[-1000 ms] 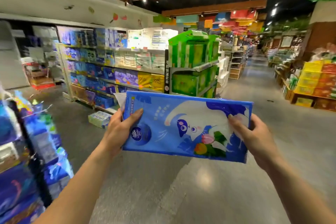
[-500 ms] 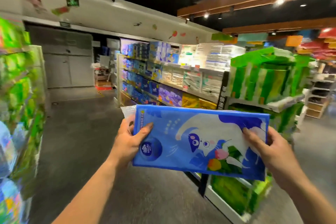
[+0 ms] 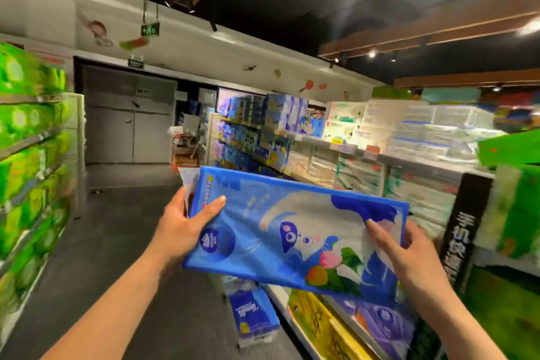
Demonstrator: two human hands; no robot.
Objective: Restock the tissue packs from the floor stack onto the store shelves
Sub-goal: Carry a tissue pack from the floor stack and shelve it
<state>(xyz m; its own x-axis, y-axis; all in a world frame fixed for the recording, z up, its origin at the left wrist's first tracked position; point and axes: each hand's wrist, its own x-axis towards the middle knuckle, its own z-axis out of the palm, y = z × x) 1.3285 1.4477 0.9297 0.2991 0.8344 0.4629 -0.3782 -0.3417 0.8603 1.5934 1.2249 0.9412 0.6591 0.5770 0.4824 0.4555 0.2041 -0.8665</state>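
Store shelving is carrying blue, white and yellow packs along a grey floor. Just in front of that shelving, a long flat tissue pack is tilting down to the right: glossy blue, showing a cartoon cat, pink and orange flowers and a round logo. The left hand is gripping its left end, thumb on top; the right hand is pinching the other end.

The tissue pack is wrapped in glossy printed plastic film, slightly creased near its right end. The floor looks like smooth, matt grey concrete. Far right, the shelf packs sit in shiny clear plastic wrap. The overhead beams look like brown wood.
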